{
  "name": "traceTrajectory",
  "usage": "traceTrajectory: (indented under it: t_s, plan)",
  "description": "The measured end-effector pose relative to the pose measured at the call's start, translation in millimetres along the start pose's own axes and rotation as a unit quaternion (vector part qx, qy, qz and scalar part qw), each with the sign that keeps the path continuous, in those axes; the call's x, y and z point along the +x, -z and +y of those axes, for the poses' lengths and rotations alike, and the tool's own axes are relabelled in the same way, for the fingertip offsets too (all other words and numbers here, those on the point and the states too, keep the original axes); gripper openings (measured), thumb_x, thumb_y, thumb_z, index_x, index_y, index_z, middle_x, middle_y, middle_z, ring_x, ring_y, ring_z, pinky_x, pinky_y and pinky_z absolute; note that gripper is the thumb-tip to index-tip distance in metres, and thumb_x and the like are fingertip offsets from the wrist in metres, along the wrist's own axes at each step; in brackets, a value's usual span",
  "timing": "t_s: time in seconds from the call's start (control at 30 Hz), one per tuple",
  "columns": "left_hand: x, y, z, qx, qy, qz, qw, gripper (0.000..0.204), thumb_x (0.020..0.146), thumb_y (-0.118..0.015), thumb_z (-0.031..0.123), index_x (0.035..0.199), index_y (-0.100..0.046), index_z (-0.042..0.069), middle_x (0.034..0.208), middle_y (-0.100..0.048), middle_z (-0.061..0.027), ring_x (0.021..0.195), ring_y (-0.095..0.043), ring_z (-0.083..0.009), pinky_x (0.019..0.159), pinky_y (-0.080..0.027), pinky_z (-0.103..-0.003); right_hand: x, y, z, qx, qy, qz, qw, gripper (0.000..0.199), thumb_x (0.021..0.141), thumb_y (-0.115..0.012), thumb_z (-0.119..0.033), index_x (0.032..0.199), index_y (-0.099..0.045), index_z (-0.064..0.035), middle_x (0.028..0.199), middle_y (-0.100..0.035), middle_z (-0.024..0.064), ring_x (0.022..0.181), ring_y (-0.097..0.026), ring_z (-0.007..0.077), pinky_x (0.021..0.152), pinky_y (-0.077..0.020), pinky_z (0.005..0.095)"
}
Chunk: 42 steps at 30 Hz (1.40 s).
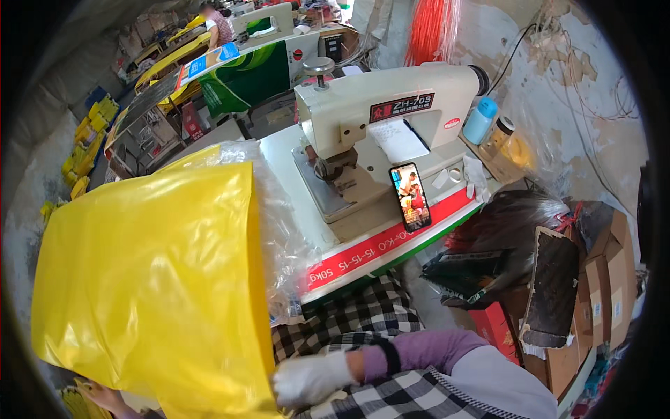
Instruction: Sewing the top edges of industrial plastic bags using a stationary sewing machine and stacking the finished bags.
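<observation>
A large, glossy yellow plastic bag [150, 286] fills the left side of the head view, with a clear plastic liner [279, 230] showing along its right edge. My right hand [314, 380], in a white knitted glove, is closed at the bag's lower right edge; its fingertips are partly hidden there. At the lower left, my left hand [105, 397] is partly covered by the bag, its fingers bent at the bag's bottom edge. Just right of the bag stands a white sewing machine [391, 98] on its table, its needle area apart from the bag.
A phone [410, 197] with a lit screen rests on the machine table, near a notepad [398, 140] with a pen. Behind them are a blue bottle [480, 120] and a jar [497, 136]. Cardboard boxes [604, 279] crowd the right. Another person [218, 29] is far back.
</observation>
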State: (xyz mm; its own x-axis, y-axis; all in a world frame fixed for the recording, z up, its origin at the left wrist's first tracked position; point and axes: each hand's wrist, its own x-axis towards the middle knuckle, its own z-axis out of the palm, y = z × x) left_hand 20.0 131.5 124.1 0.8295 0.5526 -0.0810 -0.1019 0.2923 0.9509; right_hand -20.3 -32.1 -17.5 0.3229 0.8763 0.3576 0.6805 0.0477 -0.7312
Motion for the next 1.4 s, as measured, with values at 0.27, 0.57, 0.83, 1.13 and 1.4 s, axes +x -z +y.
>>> traceTrajectory:
  t_s: [0.27, 0.57, 0.83, 1.13, 1.4]
  plan:
    - [-47, 333, -103, 0.001, 0.038, 0.01, 0.999, 0.052, 0.101, -0.045, 0.03, 0.143, -0.038, 0.0, 0.145, -0.044, -0.0178, 0.125, -0.051, -0.0293, 0.106, -0.043, -0.045, -28, 64, 84, -0.251, -0.089, 0.258, 0.929, 0.023, 0.084, -0.052, -0.01, 0.104, -0.06, -0.0035, 0.093, -0.061, 0.0171, 0.086, -0.06, 0.0327, 0.078, -0.0518, 0.0413]
    - [-103, 433, -33, 0.255, 0.013, 0.361, 0.897, 0.023, 0.096, -0.062, 0.013, 0.107, -0.065, -0.006, 0.097, -0.069, -0.0102, 0.085, -0.067, -0.0183, 0.073, -0.054, -0.03, 57, 89, 118, -0.425, -0.11, 0.203, 0.875, 0.059, 0.068, -0.062, -0.002, 0.126, -0.06, -0.007, 0.103, -0.062, 0.0153, 0.098, -0.057, 0.0336, 0.081, -0.0506, 0.0437]
    - [-293, 654, 14, 0.49, 0.23, 0.514, 0.666, 0.027, 0.09, -0.067, 0.019, 0.104, -0.069, -0.003, 0.091, -0.071, -0.0083, 0.076, -0.065, -0.015, 0.064, -0.052, -0.032, 126, -114, 90, -0.177, -0.05, -0.073, 0.98, 0.062, 0.074, -0.057, -0.004, 0.135, -0.052, -0.0085, 0.08, -0.068, 0.0135, 0.073, -0.066, 0.0331, 0.067, -0.052, 0.045]
    - [-285, 617, -257, 0.201, 0.199, 0.578, 0.765, 0.022, 0.088, -0.069, 0.015, 0.102, -0.07, -0.001, 0.088, -0.07, -0.0071, 0.072, -0.066, -0.017, 0.062, -0.052, -0.033, 56, -186, 291, -0.123, -0.255, -0.099, 0.954, 0.052, 0.079, -0.052, -0.001, 0.13, -0.056, -0.0064, 0.094, -0.067, 0.0255, 0.093, -0.064, 0.0385, 0.084, -0.049, 0.0442]
    - [-312, 533, -331, -0.003, 0.248, 0.567, 0.785, 0.027, 0.095, -0.062, 0.022, 0.111, -0.065, 0.0, 0.09, -0.068, -0.0073, 0.076, -0.066, -0.0202, 0.067, -0.053, -0.036, 40, -178, 317, -0.364, -0.296, -0.156, 0.87, 0.024, 0.084, -0.057, -0.013, 0.102, -0.07, -0.0045, 0.095, -0.069, 0.0186, 0.091, -0.065, 0.0369, 0.084, -0.0483, 0.0473]
